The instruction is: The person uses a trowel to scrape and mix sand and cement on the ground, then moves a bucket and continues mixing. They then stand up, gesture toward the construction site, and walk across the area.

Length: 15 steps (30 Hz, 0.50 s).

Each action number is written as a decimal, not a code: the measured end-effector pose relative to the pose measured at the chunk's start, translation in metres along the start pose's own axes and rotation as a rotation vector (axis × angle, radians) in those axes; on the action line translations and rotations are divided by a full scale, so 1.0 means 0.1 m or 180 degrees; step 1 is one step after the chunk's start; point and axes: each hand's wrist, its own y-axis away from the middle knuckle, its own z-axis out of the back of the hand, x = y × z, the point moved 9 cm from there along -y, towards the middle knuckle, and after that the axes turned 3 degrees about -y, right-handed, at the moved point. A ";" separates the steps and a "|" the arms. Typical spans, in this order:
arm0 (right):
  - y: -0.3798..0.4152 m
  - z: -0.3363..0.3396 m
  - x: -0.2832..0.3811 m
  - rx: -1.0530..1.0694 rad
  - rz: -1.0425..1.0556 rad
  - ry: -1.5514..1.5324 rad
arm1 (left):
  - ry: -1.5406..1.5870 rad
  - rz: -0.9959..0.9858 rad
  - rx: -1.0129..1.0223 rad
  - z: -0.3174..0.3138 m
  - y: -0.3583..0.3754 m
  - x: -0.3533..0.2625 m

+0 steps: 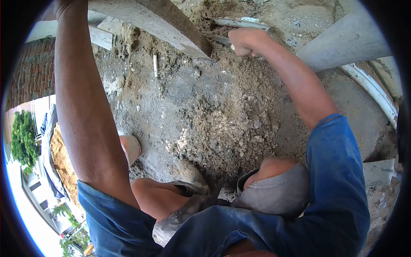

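Observation:
My right hand (247,41) is closed in a fist low over loose sandy soil at the upper middle. A pale handle end shows under its fingers, and a flat grey blade beside it reaches into the soil; it looks like a trowel (221,40). Just left of it, a square concrete post (171,32) slants down to the ground. Stretched far up to the left, my left hand (63,6) is cut off by the top edge, near the post's upper part. Its fingers are mostly hidden, so their grip cannot be made out.
A mound of crumbly rubble (227,128) lies before my knees. A round grey column (346,40) stands at the right, with a curved pale strip (372,90) behind it. Near my left arm is a bucket-like container (131,147). Stacked bricks (31,73) are at far left.

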 end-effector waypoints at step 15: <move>0.65 -1.34 -0.50 -0.0588 -0.0294 -0.3216 | -0.0365 0.0406 0.1489 -0.30 -0.09 0.41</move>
